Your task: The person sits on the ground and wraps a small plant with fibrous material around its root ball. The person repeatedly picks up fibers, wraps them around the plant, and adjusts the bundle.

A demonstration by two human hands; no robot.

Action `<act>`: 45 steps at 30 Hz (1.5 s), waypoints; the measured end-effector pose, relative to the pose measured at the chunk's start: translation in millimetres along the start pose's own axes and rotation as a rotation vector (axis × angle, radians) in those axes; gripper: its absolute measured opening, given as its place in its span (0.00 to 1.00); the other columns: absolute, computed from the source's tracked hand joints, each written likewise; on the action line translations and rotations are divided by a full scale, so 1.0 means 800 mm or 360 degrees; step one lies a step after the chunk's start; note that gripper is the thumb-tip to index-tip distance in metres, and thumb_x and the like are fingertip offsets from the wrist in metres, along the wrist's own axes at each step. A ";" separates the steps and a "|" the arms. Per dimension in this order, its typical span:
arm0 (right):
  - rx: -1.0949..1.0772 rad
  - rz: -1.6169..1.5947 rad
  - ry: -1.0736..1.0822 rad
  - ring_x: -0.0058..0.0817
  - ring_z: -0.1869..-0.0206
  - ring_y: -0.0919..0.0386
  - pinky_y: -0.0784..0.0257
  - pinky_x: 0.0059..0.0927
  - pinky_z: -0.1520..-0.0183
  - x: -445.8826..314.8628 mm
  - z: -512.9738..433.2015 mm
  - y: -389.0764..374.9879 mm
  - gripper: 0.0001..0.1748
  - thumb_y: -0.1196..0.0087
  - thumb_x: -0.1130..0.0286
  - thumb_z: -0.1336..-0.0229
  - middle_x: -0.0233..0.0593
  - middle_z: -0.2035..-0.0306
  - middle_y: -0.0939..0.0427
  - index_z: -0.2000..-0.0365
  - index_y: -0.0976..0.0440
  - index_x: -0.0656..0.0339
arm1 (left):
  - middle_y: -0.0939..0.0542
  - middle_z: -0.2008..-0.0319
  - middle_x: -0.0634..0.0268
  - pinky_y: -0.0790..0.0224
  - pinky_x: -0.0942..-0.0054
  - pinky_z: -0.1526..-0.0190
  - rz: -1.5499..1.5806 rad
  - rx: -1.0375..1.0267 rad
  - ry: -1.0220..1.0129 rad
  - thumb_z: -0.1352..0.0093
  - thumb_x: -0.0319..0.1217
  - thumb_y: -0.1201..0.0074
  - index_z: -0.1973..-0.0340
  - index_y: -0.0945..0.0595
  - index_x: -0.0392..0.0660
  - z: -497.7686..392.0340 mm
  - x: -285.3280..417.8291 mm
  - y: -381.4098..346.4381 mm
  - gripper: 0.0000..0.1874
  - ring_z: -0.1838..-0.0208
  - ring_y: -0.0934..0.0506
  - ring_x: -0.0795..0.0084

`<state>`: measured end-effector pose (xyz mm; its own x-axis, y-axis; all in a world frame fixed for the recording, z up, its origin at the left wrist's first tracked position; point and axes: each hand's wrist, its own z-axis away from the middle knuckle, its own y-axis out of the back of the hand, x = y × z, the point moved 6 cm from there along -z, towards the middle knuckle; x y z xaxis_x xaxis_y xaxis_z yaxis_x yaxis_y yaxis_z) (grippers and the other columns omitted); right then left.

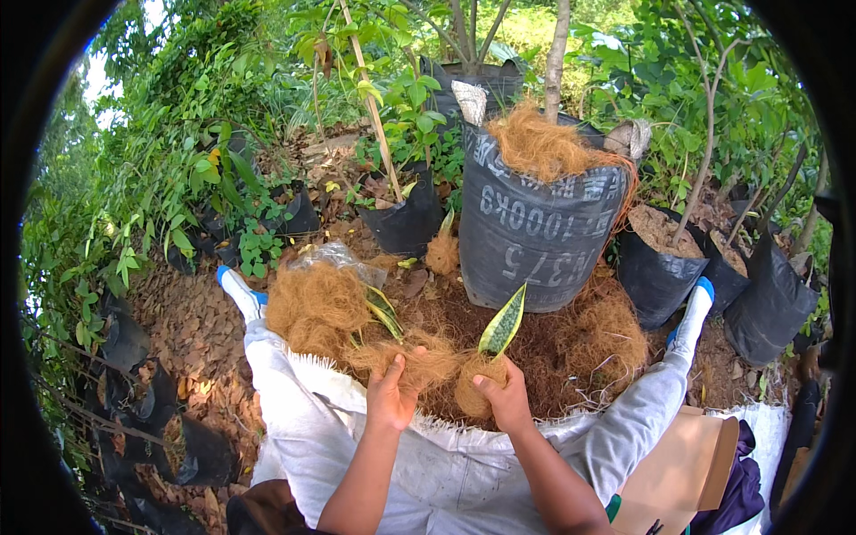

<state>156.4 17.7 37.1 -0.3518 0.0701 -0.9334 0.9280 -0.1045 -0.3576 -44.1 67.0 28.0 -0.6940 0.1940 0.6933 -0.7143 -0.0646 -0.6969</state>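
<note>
My right hand grips a ball of coconut fibre. A variegated snake plant leaf with yellow edges stands up out of that ball. In my left hand is a loose tuft of coconut fibre, pinched between thumb and fingers; its strands reach towards the ball. Just beyond the left hand, another snake plant cutting leans against a big heap of coconut fibre. Dark brown coir is spread on the ground past both hands.
A large black woven sack stands ahead with fibre on top. A finished-looking fibre ball with a leaf sits left of it. Black grow bags line the right side. A cardboard box lies beside my right leg.
</note>
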 end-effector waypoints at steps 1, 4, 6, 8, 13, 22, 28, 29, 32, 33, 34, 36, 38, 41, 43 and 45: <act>-0.0006 -0.0043 -0.0020 0.21 0.52 0.22 0.25 0.30 0.45 0.001 -0.001 0.000 0.23 0.37 0.70 0.38 0.35 0.54 0.19 0.45 0.27 0.68 | 0.18 0.45 0.54 0.24 0.46 0.40 0.0038 -0.0045 -0.0055 0.21 0.28 0.51 0.39 0.27 0.46 0.001 0.004 -0.002 0.15 0.40 0.20 0.56; -0.0003 -0.0126 -0.0052 0.22 0.51 0.22 0.25 0.30 0.44 0.003 -0.002 -0.001 0.24 0.38 0.71 0.38 0.36 0.52 0.19 0.44 0.28 0.68 | 0.18 0.45 0.56 0.24 0.43 0.40 -0.0038 -0.0058 0.0020 0.21 0.28 0.51 0.38 0.28 0.45 0.001 0.004 -0.004 0.16 0.39 0.21 0.56; 0.0023 -0.0124 -0.0095 0.23 0.51 0.21 0.26 0.30 0.43 0.007 -0.003 0.000 0.25 0.38 0.71 0.39 0.37 0.51 0.20 0.44 0.28 0.69 | 0.19 0.43 0.56 0.24 0.44 0.39 -0.0037 -0.0038 0.0047 0.21 0.28 0.52 0.37 0.29 0.45 0.003 0.003 -0.006 0.17 0.39 0.21 0.56; -0.0119 -0.0358 -0.0043 0.28 0.50 0.20 0.25 0.34 0.42 0.007 -0.003 -0.007 0.31 0.35 0.65 0.43 0.40 0.51 0.20 0.42 0.30 0.69 | 0.20 0.42 0.56 0.23 0.46 0.39 -0.0002 -0.0051 0.0084 0.21 0.27 0.52 0.36 0.29 0.45 0.006 0.001 -0.009 0.18 0.39 0.21 0.56; -0.0379 -0.0851 -0.0288 0.34 0.47 0.19 0.24 0.40 0.40 0.019 0.002 -0.012 0.33 0.36 0.64 0.44 0.46 0.47 0.21 0.42 0.30 0.71 | 0.22 0.39 0.54 0.24 0.46 0.38 0.0076 -0.0147 0.0217 0.21 0.26 0.53 0.33 0.31 0.45 0.012 -0.004 -0.018 0.20 0.37 0.23 0.54; -0.0326 -0.0917 -0.0313 0.35 0.48 0.18 0.22 0.40 0.42 0.029 0.001 -0.008 0.32 0.35 0.65 0.44 0.44 0.49 0.20 0.42 0.31 0.70 | 0.28 0.31 0.55 0.43 0.48 0.25 0.0229 -0.0814 0.0328 0.30 0.47 0.34 0.29 0.35 0.41 0.027 -0.003 -0.045 0.41 0.26 0.33 0.55; -0.0214 -0.0582 -0.0236 0.28 0.48 0.20 0.25 0.35 0.41 0.028 0.004 -0.007 0.28 0.38 0.71 0.40 0.39 0.49 0.20 0.41 0.29 0.69 | 0.24 0.38 0.58 0.34 0.58 0.30 -0.0357 -0.0687 0.0108 0.41 0.41 0.22 0.32 0.33 0.39 0.036 0.001 -0.046 0.49 0.34 0.26 0.61; -0.0218 -0.0390 -0.0177 0.26 0.48 0.21 0.25 0.34 0.41 0.025 0.004 -0.006 0.27 0.38 0.71 0.40 0.38 0.49 0.20 0.41 0.29 0.69 | 0.23 0.38 0.59 0.34 0.59 0.31 -0.0433 -0.0687 0.0071 0.40 0.39 0.22 0.33 0.32 0.38 0.038 0.000 -0.048 0.46 0.35 0.25 0.63; -0.0211 -0.0244 -0.0152 0.23 0.48 0.22 0.26 0.31 0.42 0.023 0.006 -0.011 0.25 0.38 0.72 0.39 0.37 0.50 0.19 0.43 0.27 0.69 | 0.22 0.39 0.60 0.32 0.64 0.34 -0.0685 -0.0577 -0.0047 0.35 0.33 0.26 0.35 0.29 0.37 0.044 -0.011 -0.049 0.37 0.38 0.24 0.66; -0.0211 -0.0270 -0.0177 0.22 0.48 0.23 0.27 0.31 0.42 0.025 0.006 -0.013 0.25 0.38 0.71 0.39 0.36 0.50 0.19 0.44 0.26 0.69 | 0.22 0.40 0.61 0.31 0.65 0.35 -0.0852 -0.0499 -0.0095 0.33 0.31 0.29 0.36 0.28 0.37 0.044 -0.016 -0.046 0.33 0.39 0.23 0.67; -0.0201 -0.0279 -0.0178 0.23 0.49 0.23 0.27 0.31 0.42 0.026 0.006 -0.013 0.25 0.38 0.71 0.39 0.37 0.50 0.19 0.43 0.27 0.69 | 0.22 0.40 0.61 0.31 0.66 0.37 -0.1018 -0.0419 -0.0142 0.31 0.29 0.31 0.37 0.27 0.36 0.044 -0.020 -0.044 0.30 0.41 0.23 0.68; -0.0173 -0.0309 -0.0234 0.24 0.49 0.22 0.27 0.32 0.41 0.029 0.006 -0.014 0.27 0.38 0.70 0.39 0.37 0.49 0.20 0.42 0.28 0.69 | 0.22 0.40 0.62 0.30 0.67 0.38 -0.0910 -0.0211 -0.0289 0.28 0.27 0.36 0.38 0.26 0.36 0.041 -0.022 -0.037 0.25 0.42 0.23 0.69; -0.0147 -0.0423 -0.0245 0.25 0.50 0.21 0.26 0.32 0.42 0.029 0.004 -0.012 0.30 0.38 0.69 0.40 0.37 0.50 0.20 0.39 0.30 0.69 | 0.22 0.40 0.62 0.29 0.67 0.40 -0.0735 -0.0055 -0.0377 0.26 0.26 0.39 0.38 0.26 0.37 0.034 -0.020 -0.029 0.22 0.42 0.23 0.69; -0.0185 -0.0694 -0.0283 0.31 0.52 0.19 0.23 0.37 0.44 0.021 -0.002 -0.012 0.36 0.38 0.64 0.44 0.42 0.49 0.21 0.38 0.33 0.69 | 0.22 0.41 0.62 0.30 0.67 0.39 -0.0402 0.0148 -0.0364 0.25 0.26 0.41 0.36 0.28 0.39 0.025 -0.015 -0.015 0.23 0.41 0.24 0.67; -0.0206 -0.0810 -0.0283 0.34 0.53 0.18 0.21 0.40 0.46 0.012 -0.007 -0.011 0.39 0.37 0.61 0.46 0.45 0.49 0.22 0.37 0.34 0.69 | 0.22 0.40 0.61 0.31 0.66 0.37 -0.0196 0.0314 -0.0328 0.25 0.26 0.42 0.35 0.29 0.40 0.022 -0.010 -0.002 0.24 0.39 0.25 0.66; -0.0195 -0.0835 -0.0267 0.36 0.55 0.18 0.20 0.42 0.47 0.005 -0.007 -0.009 0.42 0.36 0.58 0.47 0.46 0.48 0.22 0.36 0.37 0.69 | 0.23 0.39 0.61 0.32 0.64 0.35 -0.0196 0.0320 -0.0300 0.25 0.24 0.42 0.33 0.31 0.41 0.018 -0.002 0.003 0.25 0.38 0.25 0.64</act>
<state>149.0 24.1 36.0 -0.7755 -0.0782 -0.6265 0.6271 0.0184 -0.7787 -46.0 52.6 27.6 -0.5922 0.0284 0.8053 -0.7846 -0.2481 -0.5682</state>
